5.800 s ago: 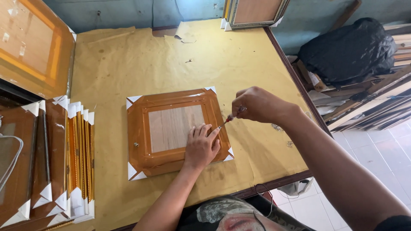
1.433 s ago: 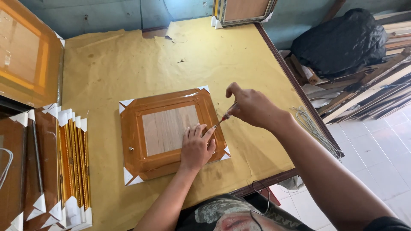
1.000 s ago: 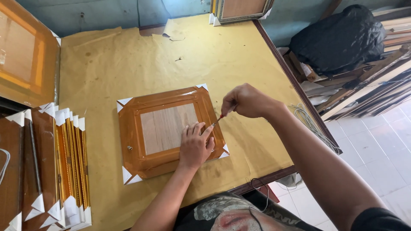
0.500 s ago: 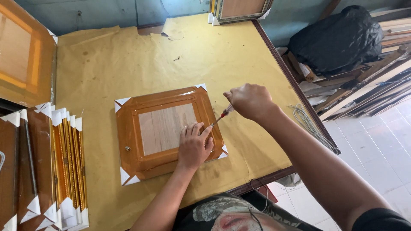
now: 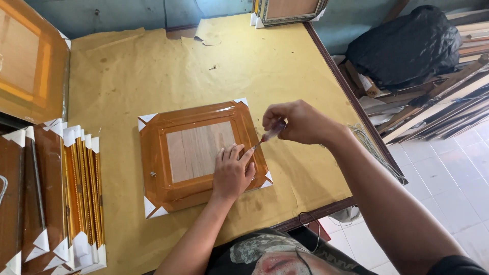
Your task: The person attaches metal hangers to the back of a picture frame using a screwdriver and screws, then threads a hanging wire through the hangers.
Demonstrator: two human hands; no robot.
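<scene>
We see a picture frame (image 5: 201, 155) lying back side up near the middle of the tabletop (image 5: 127, 66), which is covered in yellow-brown paper. The frame is wrapped in clear orange-tinted film, with white card protectors on its four corners and a pale wooden backing panel in the centre. Our left hand (image 5: 233, 173) rests flat on the frame's lower right part, fingers spread over the backing panel's edge, holding nothing. Our right hand (image 5: 298, 121) has its grip closed around a small screwdriver (image 5: 268, 135) with a reddish handle; the tip points down at the frame's right rail, just beside the left fingertips. Whether the tip touches a screw or only the frame we cannot tell, as it is too small.

A row of similar wrapped frames (image 5: 56, 198) stands on edge at the tabletop's left. Another frame (image 5: 288, 9) leans at the far edge. A black bag (image 5: 407, 43) sits over stacked wooden mouldings to the right.
</scene>
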